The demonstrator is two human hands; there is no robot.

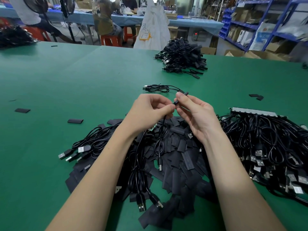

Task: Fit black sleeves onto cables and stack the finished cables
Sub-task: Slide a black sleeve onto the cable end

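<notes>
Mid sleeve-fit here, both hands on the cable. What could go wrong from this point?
1. Grip is only a fingertip pinch: left hand and right hand meet at the cable end; the small black part could slip.
2. Its slack loops down into the loose sleeves and could snag or drag them.
3. Stray sleeves already dot the green table.

Black cables [266,139] and black sleeves [180,157] — green table [83,80], blue shelving [246,25].
</notes>
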